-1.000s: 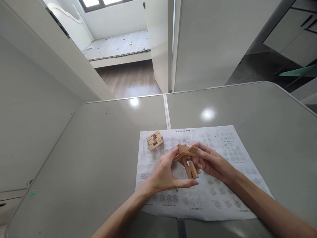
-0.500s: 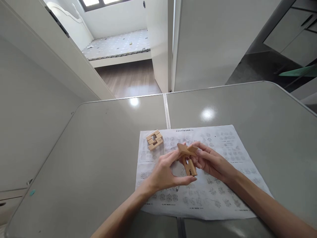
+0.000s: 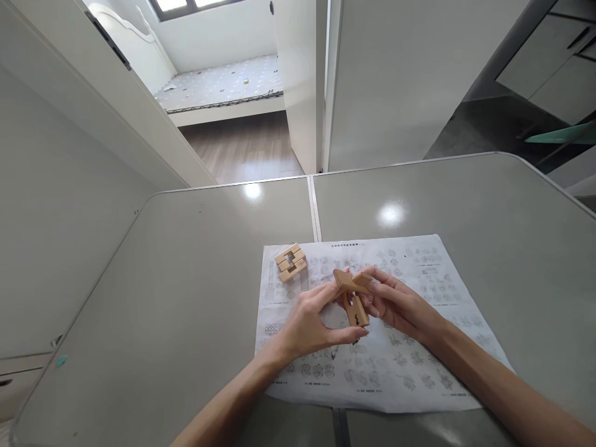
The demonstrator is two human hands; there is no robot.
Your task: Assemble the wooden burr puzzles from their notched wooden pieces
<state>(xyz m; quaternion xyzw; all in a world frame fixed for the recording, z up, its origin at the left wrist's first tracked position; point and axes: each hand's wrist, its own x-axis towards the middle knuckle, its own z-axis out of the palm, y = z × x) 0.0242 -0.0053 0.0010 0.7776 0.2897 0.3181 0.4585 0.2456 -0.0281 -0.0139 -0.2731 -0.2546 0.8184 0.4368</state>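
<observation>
My left hand (image 3: 310, 323) and right hand (image 3: 395, 304) both pinch the crossed wooden pieces (image 3: 352, 290) just above the diagram sheet (image 3: 419, 372). I judge I'm fitting them together; the next move needs the slots lined up squarely.

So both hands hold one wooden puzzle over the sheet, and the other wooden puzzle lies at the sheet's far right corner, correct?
No: the head view shows the other wooden puzzle at the far left corner of the sheet. The rest holds.
</observation>
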